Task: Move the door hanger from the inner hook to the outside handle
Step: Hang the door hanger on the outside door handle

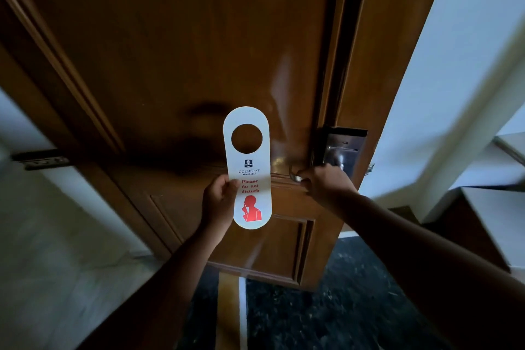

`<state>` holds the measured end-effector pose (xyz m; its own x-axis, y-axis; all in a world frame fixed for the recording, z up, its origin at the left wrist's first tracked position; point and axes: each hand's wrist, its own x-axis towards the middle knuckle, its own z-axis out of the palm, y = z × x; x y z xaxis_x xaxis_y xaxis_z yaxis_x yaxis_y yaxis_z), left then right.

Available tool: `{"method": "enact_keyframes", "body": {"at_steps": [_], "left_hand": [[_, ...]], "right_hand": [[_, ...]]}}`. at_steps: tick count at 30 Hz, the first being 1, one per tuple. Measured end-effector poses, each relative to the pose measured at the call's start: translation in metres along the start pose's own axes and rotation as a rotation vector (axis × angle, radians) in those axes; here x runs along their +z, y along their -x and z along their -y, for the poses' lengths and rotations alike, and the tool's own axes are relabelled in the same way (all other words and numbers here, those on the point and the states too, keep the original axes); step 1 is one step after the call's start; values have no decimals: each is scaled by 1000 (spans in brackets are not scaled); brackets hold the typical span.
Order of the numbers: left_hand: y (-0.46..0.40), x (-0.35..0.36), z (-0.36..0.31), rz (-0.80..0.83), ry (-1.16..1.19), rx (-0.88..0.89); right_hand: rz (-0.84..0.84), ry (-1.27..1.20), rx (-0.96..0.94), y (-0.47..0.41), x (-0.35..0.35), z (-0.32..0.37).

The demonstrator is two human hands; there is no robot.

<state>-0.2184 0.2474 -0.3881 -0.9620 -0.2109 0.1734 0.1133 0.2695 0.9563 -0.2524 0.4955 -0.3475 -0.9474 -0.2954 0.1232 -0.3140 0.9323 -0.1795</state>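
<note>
Beside the brown wooden door (176, 45): white oblong card door hanger (247, 167) pinched in left hand (220, 199); right hand (326, 179) clasping metal lever handle (297, 175). Could slip from thin pinch.

A hotel room doorway: card-slot lock plate (341, 150) on a wooden door (184, 51), "do not disturb" hanger (250, 167).

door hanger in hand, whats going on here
A person stands at a wooden door. The left hand holds a white "Please do not disturb" hanger upright by its left edge, in front of the door. The right hand grips the door handle below the metal lock plate. The door looks slightly ajar at its right edge. The hanger is on no handle yet.
</note>
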Motion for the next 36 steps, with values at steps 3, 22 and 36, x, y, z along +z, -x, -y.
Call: {"method": "enact_keyframes", "body": {"at_steps": [3, 22, 36], "left_hand": [[-2, 2, 9, 49, 27, -30], [15, 45, 35, 434, 85, -156], [30, 122, 35, 529, 154, -183]], "right_hand": [[-6, -41, 35, 7, -4, 7], [-197, -811, 436, 45, 38, 55], [-257, -715, 650, 87, 29, -16]]}}
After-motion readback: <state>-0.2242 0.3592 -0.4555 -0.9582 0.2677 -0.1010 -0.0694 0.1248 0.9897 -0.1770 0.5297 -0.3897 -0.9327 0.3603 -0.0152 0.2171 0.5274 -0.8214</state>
